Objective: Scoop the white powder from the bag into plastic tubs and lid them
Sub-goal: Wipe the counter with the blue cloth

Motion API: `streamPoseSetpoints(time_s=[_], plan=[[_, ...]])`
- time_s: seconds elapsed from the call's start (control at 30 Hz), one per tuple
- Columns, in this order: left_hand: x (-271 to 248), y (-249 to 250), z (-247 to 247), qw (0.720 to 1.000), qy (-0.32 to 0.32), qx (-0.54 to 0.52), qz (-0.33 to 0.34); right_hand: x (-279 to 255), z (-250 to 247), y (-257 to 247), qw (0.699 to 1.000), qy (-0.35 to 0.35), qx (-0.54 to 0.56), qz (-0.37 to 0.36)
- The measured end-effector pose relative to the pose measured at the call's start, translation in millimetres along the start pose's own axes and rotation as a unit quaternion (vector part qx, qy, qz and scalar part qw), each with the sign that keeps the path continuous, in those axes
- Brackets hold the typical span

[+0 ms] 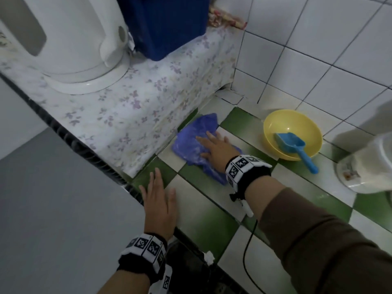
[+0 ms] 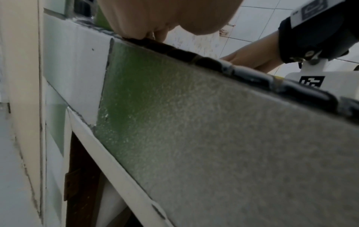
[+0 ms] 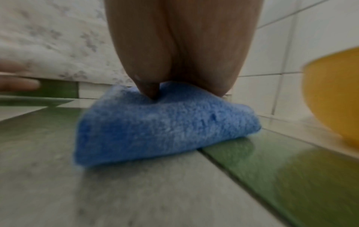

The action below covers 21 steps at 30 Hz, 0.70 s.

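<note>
**A:** Where do things stand?

**B:** The right hand (image 1: 214,148) lies flat, fingers straight, pressing a folded blue cloth (image 1: 195,145) onto the green-and-white tiled surface (image 1: 207,217). The left hand (image 1: 159,200) rests open, palm down, at the front edge of that surface, holding nothing.

**A:** And the powder things?

**B:** A blue scoop (image 1: 294,147) sits in a yellow bowl (image 1: 275,126) to the right of the cloth, its handle hanging over the rim. At the far right edge stands a white container (image 1: 364,166); I cannot tell whether it is a tub or the bag, and no powder shows plainly. No lids are in view.

**A:** So what could go wrong?

**B:** The cloth is near the bowl. In my judgement a wide sweep to the right could knock the bowl, and the overhanging scoop handle would tip out easily, scattering any residue.

**A:** Anything else?

**B:** If the cloth is damp, and I cannot tell, it may smear powder into paste along the grout lines instead of lifting it. Pushing towards the front edge would send dust over onto the floor, past the left hand. On the other side, the flowered covering (image 1: 127,115) hangs just beside the cloth, so a sweep that way could catch it.

**A:** And the cable?

**B:** A black lead (image 1: 247,247) trails from the right wrist across the tiles; it could drag through whatever is wiped.
</note>
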<state>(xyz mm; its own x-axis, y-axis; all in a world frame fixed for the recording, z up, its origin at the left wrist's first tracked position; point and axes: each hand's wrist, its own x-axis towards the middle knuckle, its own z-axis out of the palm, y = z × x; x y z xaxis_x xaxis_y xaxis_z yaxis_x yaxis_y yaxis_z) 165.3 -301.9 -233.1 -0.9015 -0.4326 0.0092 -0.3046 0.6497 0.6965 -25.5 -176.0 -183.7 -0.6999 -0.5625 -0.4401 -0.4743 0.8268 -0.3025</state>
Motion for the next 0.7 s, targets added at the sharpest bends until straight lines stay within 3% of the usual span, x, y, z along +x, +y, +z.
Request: streamPoseSetpoints(time_s=[0.2, 0.33, 0.4, 0.47, 0.53, 0.57, 0.7], plan=[[2, 2, -1, 0.998, 0.017, -0.045, -0.026, -30, 20, -17, 0.991, -0.038, -0.045, -0.122], [2, 7, -7, 0.994, -0.011, -0.094, -0.046, -68, 22, 5, 0.984, -0.075, -0.062, -0.148], [4, 11, -11, 0.994, -0.021, -0.102, -0.034, -89, 21, 19, 0.99, -0.044, 0.069, -0.117], [9, 17, -14, 0.994, -0.033, -0.101, -0.007, -108, 23, 35, 0.968, 0.078, 0.236, -0.046], [19, 26, -14, 0.99, -0.074, -0.117, 0.021, -122, 26, 53, 0.946, 0.204, 0.25, 0.042], [26, 28, -12, 0.987, -0.098, -0.116, 0.045, -126, 29, 60, 0.944, 0.229, 0.223, 0.084], [58, 42, -4, 0.974, -0.164, -0.04, 0.148, -137, 37, 73, 0.95, 0.185, 0.19, 0.164]])
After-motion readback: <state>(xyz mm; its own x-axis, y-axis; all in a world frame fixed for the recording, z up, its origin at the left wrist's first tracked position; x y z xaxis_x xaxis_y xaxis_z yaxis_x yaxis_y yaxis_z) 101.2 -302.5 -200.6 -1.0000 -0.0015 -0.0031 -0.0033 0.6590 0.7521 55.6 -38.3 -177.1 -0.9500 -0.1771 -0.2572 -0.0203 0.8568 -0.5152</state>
